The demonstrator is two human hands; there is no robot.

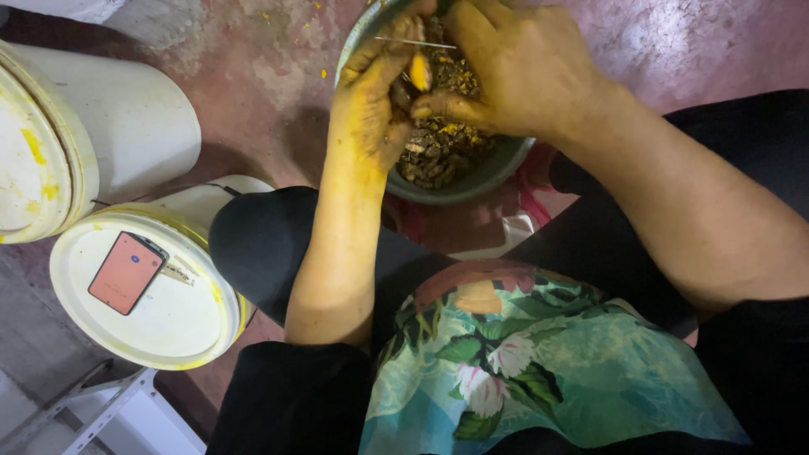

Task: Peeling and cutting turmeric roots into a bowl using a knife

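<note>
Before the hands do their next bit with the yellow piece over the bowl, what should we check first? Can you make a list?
1. Yellow piece gripped: ok, pinched between the left hand and right hand.
2. Hands over the bowl, so scraps fall in: ok.
3. Thin metal blade pointing away from the fingers: cannot tell, the hands hide most of it.
4. Room left in the bowl: ok, the brown and yellow bits sit below the rim.
5. Phone safe from mess: ok, it lies flat on the white bucket lid, apart from the bowl.
</note>
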